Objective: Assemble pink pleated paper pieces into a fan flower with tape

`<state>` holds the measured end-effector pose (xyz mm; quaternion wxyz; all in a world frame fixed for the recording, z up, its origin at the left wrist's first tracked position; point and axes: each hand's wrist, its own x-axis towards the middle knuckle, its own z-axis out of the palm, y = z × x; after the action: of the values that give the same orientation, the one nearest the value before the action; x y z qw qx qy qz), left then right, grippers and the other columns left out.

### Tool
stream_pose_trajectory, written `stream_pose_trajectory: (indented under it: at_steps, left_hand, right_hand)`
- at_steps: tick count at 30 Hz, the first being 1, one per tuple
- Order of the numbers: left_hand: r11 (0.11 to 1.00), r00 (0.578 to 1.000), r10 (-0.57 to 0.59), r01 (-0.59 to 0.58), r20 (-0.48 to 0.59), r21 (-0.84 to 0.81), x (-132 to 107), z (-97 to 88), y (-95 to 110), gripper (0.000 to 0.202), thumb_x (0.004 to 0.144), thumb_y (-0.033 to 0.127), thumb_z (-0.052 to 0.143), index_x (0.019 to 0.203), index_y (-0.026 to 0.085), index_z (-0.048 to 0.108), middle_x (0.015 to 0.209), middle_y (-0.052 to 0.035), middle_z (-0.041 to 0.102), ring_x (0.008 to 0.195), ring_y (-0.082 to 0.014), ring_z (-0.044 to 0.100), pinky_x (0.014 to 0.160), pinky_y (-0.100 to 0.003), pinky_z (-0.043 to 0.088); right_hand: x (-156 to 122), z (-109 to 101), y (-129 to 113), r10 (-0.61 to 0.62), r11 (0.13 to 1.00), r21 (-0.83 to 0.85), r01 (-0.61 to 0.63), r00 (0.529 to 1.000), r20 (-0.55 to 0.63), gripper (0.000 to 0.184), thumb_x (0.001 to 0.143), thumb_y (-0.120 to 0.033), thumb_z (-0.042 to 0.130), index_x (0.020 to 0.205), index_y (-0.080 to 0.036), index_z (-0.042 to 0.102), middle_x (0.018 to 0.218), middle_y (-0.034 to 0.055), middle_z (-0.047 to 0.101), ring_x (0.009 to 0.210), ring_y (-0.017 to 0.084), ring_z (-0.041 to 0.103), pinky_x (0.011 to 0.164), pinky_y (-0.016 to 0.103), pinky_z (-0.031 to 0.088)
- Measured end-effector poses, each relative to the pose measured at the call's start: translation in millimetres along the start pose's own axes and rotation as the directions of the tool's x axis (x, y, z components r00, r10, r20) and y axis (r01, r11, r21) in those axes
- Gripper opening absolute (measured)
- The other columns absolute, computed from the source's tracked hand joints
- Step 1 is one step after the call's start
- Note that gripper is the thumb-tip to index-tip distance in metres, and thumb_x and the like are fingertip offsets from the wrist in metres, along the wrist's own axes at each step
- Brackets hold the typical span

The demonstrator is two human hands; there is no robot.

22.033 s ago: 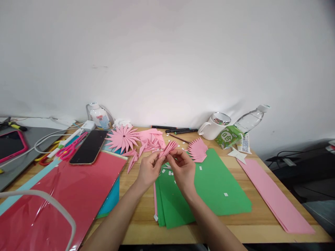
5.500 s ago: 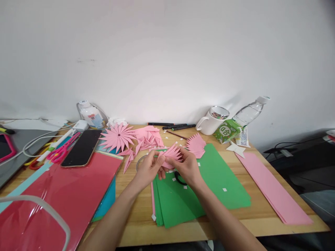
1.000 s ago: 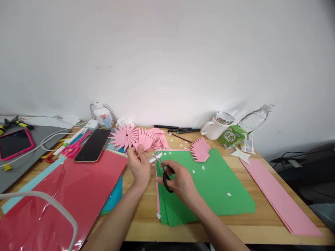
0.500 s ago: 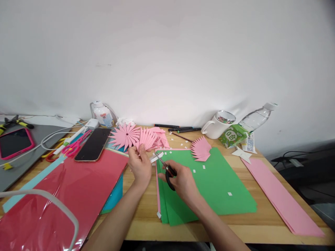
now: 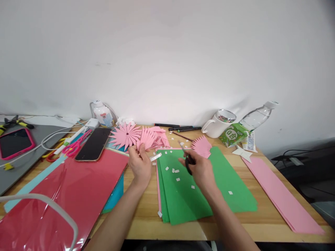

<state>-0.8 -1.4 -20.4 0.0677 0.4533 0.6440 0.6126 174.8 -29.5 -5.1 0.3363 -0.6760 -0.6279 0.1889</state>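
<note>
My left hand [image 5: 140, 164] pinches a folded pink paper fan [image 5: 147, 137] between thumb and fingers. A short white strip [image 5: 156, 157] sticks out from the same hand to the right, perhaps double-sided tape. In my right hand [image 5: 200, 169] are scissors [image 5: 188, 164] with black handles, held over green paper sheets [image 5: 183, 205]. Their blades point up and away, blurred, apart from the strip. Small white cut pieces [image 5: 178, 179] lie scattered on the green sheets. Beyond the scissors rests another pink fan [image 5: 201, 146]. A round pink paper rosette [image 5: 127, 134] lies just left of the held fan.
To the left are a red wrapped sheet [image 5: 75, 184], a black phone [image 5: 93, 144], pink scissors [image 5: 75, 144] and a white cable [image 5: 52, 202]. Markers [image 5: 190, 129], a white mug [image 5: 218, 123], a green box [image 5: 232, 135] and a bottle [image 5: 256, 116] stand or lie along the back. Pink strips [image 5: 282, 195] lie at right.
My right hand has moved the scissors right, away from the white strip. More white pieces now show on the green paper. My left hand has stayed nearly still.
</note>
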Motion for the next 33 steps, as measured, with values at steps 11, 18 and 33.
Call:
stream_pose_trajectory:
  at_steps: [11, 18, 33]
  left_hand:
    - [1.0, 0.997, -0.008, 0.008, -0.078, 0.008, 0, 0.0, -2, 0.023, 0.088, 0.039, 0.049, 0.073, 0.022, 0.041, 0.061, 0.0011, 0.051, 0.055, -0.015, 0.05, 0.051, -0.025, 0.035]
    - [1.0, 0.998, -0.026, 0.027, -0.058, 0.009, -1, 0.6, -1, 0.022, 0.088, 0.039, 0.048, 0.074, 0.023, 0.041, 0.062, 0.0012, 0.051, 0.056, -0.0155, 0.05, 0.054, -0.026, 0.036]
    - [1.0, 0.999, -0.003, 0.004, -0.038, 0.004, -3, -0.4, 5, 0.019, 0.088, 0.033, 0.048, 0.074, 0.023, 0.041, 0.062, 0.0006, 0.054, 0.059, -0.0164, 0.055, 0.056, -0.026, 0.04]
  right_hand:
    - [-16, 22, -21, -0.089, 0.992, 0.115, 0.059, 0.955, 0.284, 0.031, 0.069, -0.035, 0.07, 0.091, -0.019, 0.056, 0.076, -0.0002, 0.057, 0.066, 0.016, 0.052, 0.061, 0.025, 0.04]
    - [-17, 27, -28, -0.109, 0.993, 0.076, 0.091, 0.952, 0.287, 0.029, 0.065, -0.021, 0.071, 0.091, -0.019, 0.058, 0.077, -0.0005, 0.057, 0.067, 0.016, 0.054, 0.061, 0.025, 0.039]
    - [-22, 30, -38, -0.104, 0.994, 0.015, 0.104, 0.956, 0.274, 0.023, 0.07, -0.023, 0.067, 0.09, -0.019, 0.058, 0.075, -0.0006, 0.057, 0.064, 0.015, 0.051, 0.059, 0.023, 0.036]
